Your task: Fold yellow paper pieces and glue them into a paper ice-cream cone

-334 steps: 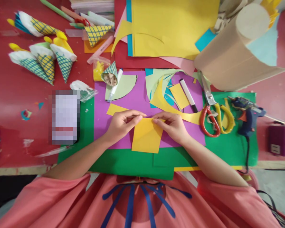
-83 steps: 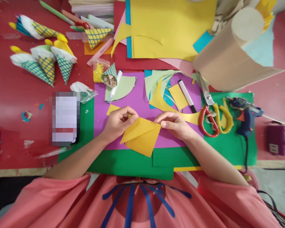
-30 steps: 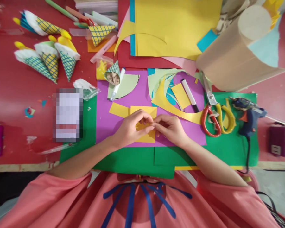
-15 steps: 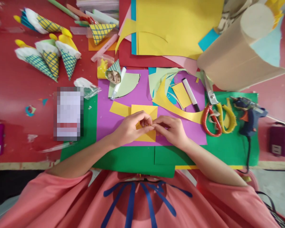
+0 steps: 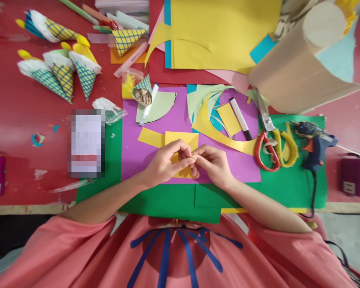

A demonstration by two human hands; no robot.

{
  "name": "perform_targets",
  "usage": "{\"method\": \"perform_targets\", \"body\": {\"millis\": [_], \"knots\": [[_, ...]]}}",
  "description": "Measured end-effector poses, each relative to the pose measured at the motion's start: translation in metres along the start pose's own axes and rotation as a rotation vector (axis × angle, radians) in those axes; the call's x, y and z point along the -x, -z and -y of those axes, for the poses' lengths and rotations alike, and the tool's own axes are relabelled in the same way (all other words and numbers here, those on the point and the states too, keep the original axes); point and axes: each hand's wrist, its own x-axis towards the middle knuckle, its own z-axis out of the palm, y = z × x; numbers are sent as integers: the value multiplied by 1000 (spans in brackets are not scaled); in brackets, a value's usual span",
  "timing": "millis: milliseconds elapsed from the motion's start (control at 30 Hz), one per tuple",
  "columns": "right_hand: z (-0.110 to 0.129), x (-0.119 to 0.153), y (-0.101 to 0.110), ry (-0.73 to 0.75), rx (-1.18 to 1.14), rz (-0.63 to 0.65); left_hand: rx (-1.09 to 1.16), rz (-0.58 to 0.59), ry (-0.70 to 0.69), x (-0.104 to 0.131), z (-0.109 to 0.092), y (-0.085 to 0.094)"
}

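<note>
My left hand (image 5: 169, 162) and my right hand (image 5: 214, 164) meet fingertip to fingertip, each pinched closed. Whatever lies between the tips is too small or too hidden to make out. Below them a folded yellow paper square (image 5: 180, 137) rests on the purple sheet (image 5: 138, 164), partly covered by my fingers. A yellow paper strip (image 5: 151, 137) sticks out to its left. Just beyond the hands lie a curved yellow offcut (image 5: 219, 132), a small yellow paper piece (image 5: 229, 119) and a white marker with a black cap (image 5: 240, 119).
Scissors (image 5: 268, 140) and a blue glue gun (image 5: 316, 150) lie to the right. A large cardboard tube (image 5: 294, 76) leans behind them. Paper cones (image 5: 87, 78) lie at the far left, above a blurred phone-like rectangle (image 5: 86, 140). Yellow sheets (image 5: 222, 36) are stacked at the back.
My right hand has turned slightly, its lower fingers now curling under towards the left hand. The fingertips still meet over the yellow square.
</note>
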Motion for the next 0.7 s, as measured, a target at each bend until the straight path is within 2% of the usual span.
{"method": "perform_targets", "body": {"millis": [433,533,700], "knots": [[-10,1,-8,-66,-231,18,-135,-100,-92,2,0,-5],[-9,1,-10,-95,-243,5,-130,-104,-72,1,1,-5],[-6,-1,-9,-168,-308,30,-16,-43,-1,1,3,-4]]}}
